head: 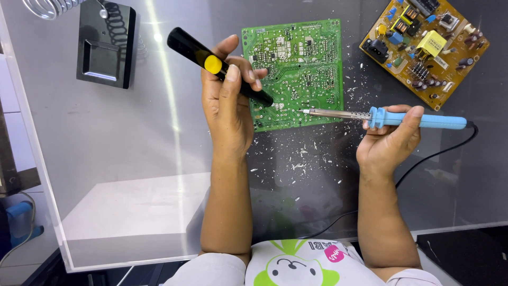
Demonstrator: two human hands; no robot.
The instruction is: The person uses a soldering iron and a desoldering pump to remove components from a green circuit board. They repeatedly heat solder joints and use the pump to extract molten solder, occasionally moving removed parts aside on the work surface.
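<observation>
My left hand (230, 103) grips a black desoldering pump (217, 66) with a yellow button, its tip resting on the lower left of a green circuit board (301, 63) lying solder side up. My right hand (389, 140) holds a blue-handled soldering iron (391, 117) level, its metal tip touching the board's lower edge just right of the pump's tip. A black cord (428, 159) runs from the iron's handle back toward me.
A yellow-brown circuit board (423, 47) with components lies at the far right. A black soldering stand (105, 45) with a coiled holder (50, 8) sits at the far left. White solder flakes (301, 159) litter the glossy work surface.
</observation>
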